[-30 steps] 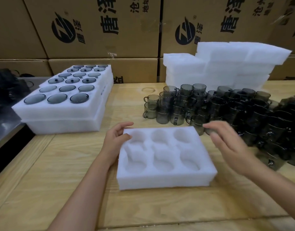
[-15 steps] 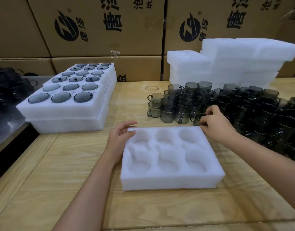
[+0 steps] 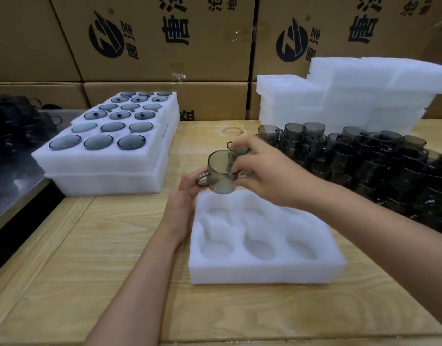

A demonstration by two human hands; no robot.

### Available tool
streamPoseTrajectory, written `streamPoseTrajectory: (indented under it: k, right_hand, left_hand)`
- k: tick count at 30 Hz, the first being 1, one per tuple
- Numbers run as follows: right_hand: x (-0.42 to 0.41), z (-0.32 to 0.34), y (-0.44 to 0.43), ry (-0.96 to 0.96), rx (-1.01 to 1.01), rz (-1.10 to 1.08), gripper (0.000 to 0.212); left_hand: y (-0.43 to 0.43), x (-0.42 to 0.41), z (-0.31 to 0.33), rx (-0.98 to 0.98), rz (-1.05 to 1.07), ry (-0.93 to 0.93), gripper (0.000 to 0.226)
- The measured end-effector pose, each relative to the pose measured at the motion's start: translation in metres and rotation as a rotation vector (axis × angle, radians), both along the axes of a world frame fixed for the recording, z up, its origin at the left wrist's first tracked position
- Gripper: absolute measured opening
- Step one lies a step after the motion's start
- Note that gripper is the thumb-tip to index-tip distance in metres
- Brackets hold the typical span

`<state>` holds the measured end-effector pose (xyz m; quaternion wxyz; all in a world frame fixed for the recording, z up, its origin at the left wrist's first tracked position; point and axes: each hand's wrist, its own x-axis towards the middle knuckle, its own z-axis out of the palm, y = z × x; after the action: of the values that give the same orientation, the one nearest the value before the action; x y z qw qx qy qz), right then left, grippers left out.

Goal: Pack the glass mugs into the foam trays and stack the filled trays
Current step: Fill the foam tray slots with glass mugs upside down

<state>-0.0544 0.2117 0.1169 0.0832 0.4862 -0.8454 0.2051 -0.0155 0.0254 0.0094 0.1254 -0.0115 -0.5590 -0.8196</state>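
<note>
Worktop: pale wood (image 3: 102, 258) across the frame, with cardboard boxes (image 3: 165, 46) walling the top.
Mug: glass mug (image 3: 220, 173) is at centre frame, upright, just above the far-left pocket of the empty foam tray (image 3: 265, 273).
Hands: right hand (image 3: 265, 171) pinches the rim; left hand (image 3: 187, 186) curls round the handle.
Doing it well: I'd lower it level, handle turned to the pocket's side recess, and let go only once it is seated.
Hard to see: a second mug sits behind the right fingers, held or not I cannot tell; the forearm covers the tray's far-right pocket; the mug pile (image 3: 352, 156) runs off the right edge.
</note>
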Motion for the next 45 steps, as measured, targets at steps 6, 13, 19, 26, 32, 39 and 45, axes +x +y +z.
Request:
streamPoseTrajectory:
  k: [6,13,19,26,32,39,45]
  right_hand:
    - [-0.011,-0.008,-0.022,-0.314,-0.096,-0.001,0.028]
    - [-0.011,-0.013,-0.036,-0.752,-0.268,-0.044,0.043]
    - [-0.018,-0.011,-0.028,-0.731,-0.212,-0.061,0.052]
    - [-0.017,-0.016,-0.016,-0.698,0.035,0.07,0.054]
    - [-0.016,-0.012,-0.025,-0.45,0.265,0.111,0.052]
    - [-0.015,-0.019,-0.026,-0.406,0.348,0.128,0.066]
    - [-0.008,-0.041,-0.024,-0.497,0.227,0.065,0.054]
  left_hand:
    - [-0.003,0.005,0.007,0.053,-0.013,0.038,0.069]
    - [-0.001,0.0,0.0,-0.025,0.153,0.122,0.048]
    - [-0.001,-0.001,-0.001,-0.089,0.138,0.013,0.05]
    - [0.004,0.002,-0.004,-0.224,0.064,-0.081,0.025]
    - [0.006,0.004,-0.001,-0.217,-0.006,-0.07,0.053]
    - [0.004,0.006,-0.001,-0.308,-0.011,0.034,0.038]
    - [0.006,0.007,0.0,-0.285,-0.028,0.013,0.049]
